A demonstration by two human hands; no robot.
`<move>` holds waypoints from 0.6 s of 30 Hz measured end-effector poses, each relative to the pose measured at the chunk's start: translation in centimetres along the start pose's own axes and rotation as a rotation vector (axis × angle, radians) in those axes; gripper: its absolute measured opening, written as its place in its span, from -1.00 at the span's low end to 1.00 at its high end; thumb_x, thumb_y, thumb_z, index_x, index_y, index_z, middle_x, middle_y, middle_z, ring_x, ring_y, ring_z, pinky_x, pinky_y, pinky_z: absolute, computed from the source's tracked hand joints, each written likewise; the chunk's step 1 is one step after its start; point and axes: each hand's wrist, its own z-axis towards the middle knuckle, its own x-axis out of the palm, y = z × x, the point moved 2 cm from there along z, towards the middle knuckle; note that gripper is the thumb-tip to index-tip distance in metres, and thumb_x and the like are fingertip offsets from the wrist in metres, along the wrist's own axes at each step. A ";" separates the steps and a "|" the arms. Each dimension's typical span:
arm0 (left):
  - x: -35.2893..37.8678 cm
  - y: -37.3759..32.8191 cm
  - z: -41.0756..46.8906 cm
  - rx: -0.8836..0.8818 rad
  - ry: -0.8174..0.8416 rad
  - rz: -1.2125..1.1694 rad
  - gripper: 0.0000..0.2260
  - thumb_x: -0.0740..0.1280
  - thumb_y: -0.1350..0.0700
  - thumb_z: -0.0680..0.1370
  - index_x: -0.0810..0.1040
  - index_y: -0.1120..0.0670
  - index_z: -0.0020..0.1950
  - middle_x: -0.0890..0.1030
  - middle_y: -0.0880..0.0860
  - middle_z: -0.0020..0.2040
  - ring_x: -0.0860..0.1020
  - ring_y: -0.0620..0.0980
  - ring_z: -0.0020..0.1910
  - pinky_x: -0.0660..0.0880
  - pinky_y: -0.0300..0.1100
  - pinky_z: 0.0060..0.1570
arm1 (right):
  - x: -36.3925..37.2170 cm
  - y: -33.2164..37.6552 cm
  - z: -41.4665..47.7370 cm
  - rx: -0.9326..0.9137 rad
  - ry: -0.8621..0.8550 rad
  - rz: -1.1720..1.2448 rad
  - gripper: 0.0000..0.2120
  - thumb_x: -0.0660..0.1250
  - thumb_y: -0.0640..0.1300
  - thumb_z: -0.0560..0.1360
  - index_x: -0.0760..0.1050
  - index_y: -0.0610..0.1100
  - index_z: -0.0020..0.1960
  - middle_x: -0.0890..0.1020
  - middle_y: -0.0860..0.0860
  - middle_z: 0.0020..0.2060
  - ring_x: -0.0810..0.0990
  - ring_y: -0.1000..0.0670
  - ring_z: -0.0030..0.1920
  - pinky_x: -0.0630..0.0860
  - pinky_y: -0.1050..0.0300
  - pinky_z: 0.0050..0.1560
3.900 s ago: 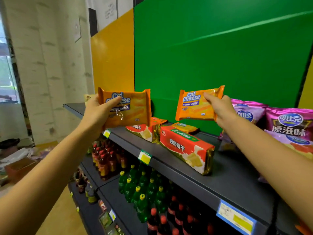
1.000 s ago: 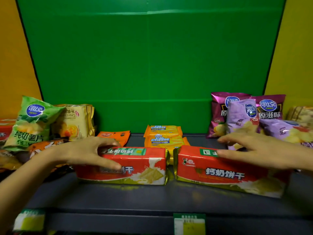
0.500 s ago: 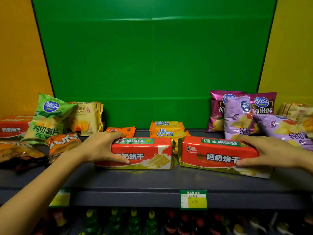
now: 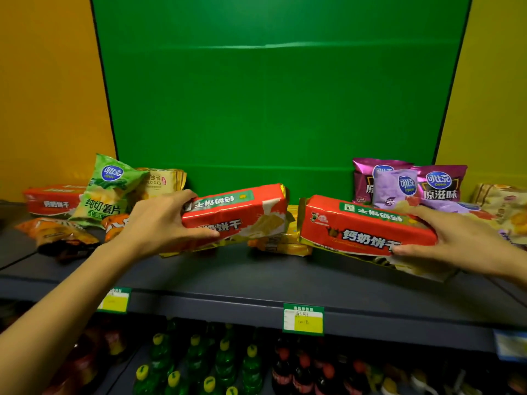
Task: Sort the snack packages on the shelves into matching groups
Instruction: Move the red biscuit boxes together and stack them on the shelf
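Observation:
My left hand (image 4: 159, 223) grips one red biscuit pack (image 4: 239, 215) by its left end, lifted and tilted above the grey shelf (image 4: 256, 283). My right hand (image 4: 445, 238) grips a second red biscuit pack (image 4: 362, 226) by its right end, also raised off the shelf. Behind and between them lie orange cheese wafer packs (image 4: 282, 243), partly hidden. A third red biscuit pack (image 4: 51, 202) rests at the far left.
A green chip bag (image 4: 108, 192), a yellow croissant pack (image 4: 162, 181) and orange bags (image 4: 57, 235) crowd the left. Purple chip bags (image 4: 410, 183) stand at the right. Price tags (image 4: 303, 319) hang on the shelf edge; bottles (image 4: 225, 363) fill the shelf below.
Both hands have closed on the red biscuit packs and lifted them off the shelf; half a second ago the packs lay flat. Earlier, both hands held orange cheese wafer packs.

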 end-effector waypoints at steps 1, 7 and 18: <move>-0.6 -0.2 -0.4 -0.014 -0.009 0.003 -0.01 -0.03 -0.65 0.04 0.47 0.02 0.15 0.66 0.04 0.04 0.63 0.03 -0.09 0.57 -0.08 -0.13 | -0.1 0.1 0.0 -0.009 0.003 0.002 -0.13 0.08 0.60 0.11 0.27 0.22 0.34 0.53 0.14 0.23 0.56 0.06 0.09 0.52 0.11 0.03; -4.3 0.5 -4.8 -0.103 -0.081 0.229 -0.16 0.07 -0.56 0.15 0.51 0.10 0.04 0.66 0.07 -0.07 0.64 0.08 -0.20 0.34 -0.27 -0.42 | 0.3 2.7 1.6 -0.100 0.014 0.112 -0.10 -0.04 0.69 -0.01 0.35 0.23 0.17 0.60 0.15 -0.01 0.59 0.12 -0.08 0.56 0.14 -0.07; -11.8 9.8 -18.8 -0.532 -0.129 0.302 -0.14 0.12 -0.55 0.09 0.49 0.00 0.17 0.63 0.00 0.03 0.55 -0.05 -0.16 0.32 -0.28 -0.36 | 3.2 18.4 7.3 -0.345 0.035 0.111 -0.08 -0.02 0.67 0.04 0.37 0.16 0.20 0.60 0.12 0.00 0.61 -0.04 0.03 0.49 0.08 -0.07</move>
